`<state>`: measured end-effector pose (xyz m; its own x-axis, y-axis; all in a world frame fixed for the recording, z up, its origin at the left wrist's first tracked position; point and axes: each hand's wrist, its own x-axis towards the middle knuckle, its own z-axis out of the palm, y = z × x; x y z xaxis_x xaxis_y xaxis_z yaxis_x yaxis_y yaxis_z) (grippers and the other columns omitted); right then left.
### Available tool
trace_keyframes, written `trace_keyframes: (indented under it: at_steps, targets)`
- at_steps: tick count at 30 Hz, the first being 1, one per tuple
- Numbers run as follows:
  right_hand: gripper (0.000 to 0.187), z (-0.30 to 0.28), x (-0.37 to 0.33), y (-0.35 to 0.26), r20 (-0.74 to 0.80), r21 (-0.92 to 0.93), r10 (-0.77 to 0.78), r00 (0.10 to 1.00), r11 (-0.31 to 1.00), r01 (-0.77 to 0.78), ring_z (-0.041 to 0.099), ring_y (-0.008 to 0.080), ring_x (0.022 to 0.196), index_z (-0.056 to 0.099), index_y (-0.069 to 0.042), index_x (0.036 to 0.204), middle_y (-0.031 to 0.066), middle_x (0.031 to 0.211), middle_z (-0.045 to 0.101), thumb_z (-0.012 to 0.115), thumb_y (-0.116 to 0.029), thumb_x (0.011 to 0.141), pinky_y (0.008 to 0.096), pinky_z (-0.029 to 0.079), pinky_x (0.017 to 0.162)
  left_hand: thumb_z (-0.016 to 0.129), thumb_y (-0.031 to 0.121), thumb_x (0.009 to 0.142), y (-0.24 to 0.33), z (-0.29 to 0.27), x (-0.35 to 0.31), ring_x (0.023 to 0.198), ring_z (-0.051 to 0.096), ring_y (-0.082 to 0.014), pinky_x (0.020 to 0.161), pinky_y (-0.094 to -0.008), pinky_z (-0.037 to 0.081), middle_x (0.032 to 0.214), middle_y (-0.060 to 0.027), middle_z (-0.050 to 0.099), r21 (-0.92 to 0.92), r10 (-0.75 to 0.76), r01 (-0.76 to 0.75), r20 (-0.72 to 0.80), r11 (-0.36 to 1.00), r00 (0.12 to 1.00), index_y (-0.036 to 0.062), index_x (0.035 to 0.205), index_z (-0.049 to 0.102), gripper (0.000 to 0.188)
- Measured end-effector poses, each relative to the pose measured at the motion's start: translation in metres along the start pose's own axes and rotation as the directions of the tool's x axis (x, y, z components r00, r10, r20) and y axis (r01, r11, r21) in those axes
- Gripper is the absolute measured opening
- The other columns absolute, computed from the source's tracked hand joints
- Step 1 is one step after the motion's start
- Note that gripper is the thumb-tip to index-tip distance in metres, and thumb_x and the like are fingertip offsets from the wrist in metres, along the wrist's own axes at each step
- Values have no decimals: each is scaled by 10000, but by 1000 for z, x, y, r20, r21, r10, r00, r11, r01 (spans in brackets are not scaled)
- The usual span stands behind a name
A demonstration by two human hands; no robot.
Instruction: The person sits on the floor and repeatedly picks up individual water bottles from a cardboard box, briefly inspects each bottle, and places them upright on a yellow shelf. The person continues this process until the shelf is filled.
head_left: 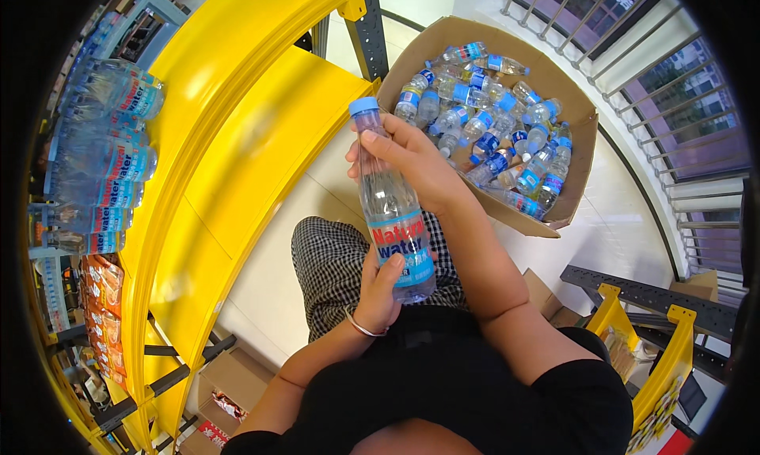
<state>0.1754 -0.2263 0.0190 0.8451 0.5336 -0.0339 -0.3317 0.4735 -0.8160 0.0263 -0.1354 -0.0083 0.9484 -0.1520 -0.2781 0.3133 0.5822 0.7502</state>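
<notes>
A clear plastic water bottle [386,192] with a blue cap and a red, white and blue label is held up in front of me, cap end away from my body. My right hand [412,160] wraps round its neck just under the cap, the thumb lying across the front. Lower down, my left hand [378,293] grips the base, its thumb on the label. The cap is on the bottle. Beyond my right hand stands an open cardboard box [576,138] holding many loose plastic bottles with blue or white caps.
Yellow metal shelving [237,138] curves along my left, carrying shrink-wrapped water bottles [103,154] and orange snack packets [104,312]. An opened carton [229,372] sits low at the left. White railings [633,114] run behind the box; another yellow and black rack [673,352] stands at the right.
</notes>
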Motion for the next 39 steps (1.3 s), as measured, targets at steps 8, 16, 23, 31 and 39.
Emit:
trace_keyframes:
  at_steps: [8,16,23,31,39]
  targets:
    - [432,4,-2,24,325,637,-71,943,754,-163,648,244,770,465,-31,1237,124,895,622,437,-352,949,372,546,711,553,443,868,6,0,-10,1000,604,-258,841,-395,524,1212,-181,518,-142,-35,65,203,988,979,-38,1285,379,660]
    - [421,-2,0,27,329,617,-71,942,771,-157,650,227,747,469,-28,1217,111,855,615,445,-348,944,370,555,701,556,442,873,4,-1,-9,1007,602,-252,842,-391,525,1216,-181,517,-125,-47,72,191,990,980,-33,1278,387,647]
    - [414,-7,-2,26,276,566,-16,961,810,-149,651,219,739,480,-23,1204,108,847,618,468,-340,938,358,555,696,552,443,878,5,1,-7,1004,604,-253,855,-383,516,1214,-180,521,-129,-51,75,180,989,982,-26,1293,366,653]
    - [357,-12,-2,10,-31,109,130,991,986,-126,635,201,729,507,-16,1153,83,824,620,536,-286,922,313,522,661,560,271,914,-5,-3,0,993,590,-202,886,-351,486,1192,-137,520,4,13,-13,-53,1000,999,18,1343,296,564]
    - [320,-6,-4,8,-253,-270,-24,967,962,-47,619,137,728,523,-31,1107,51,800,605,594,-265,902,262,507,657,645,130,862,-8,-2,8,1028,563,-166,893,-323,482,1164,-110,526,222,73,-55,-74,973,995,19,1344,285,612]
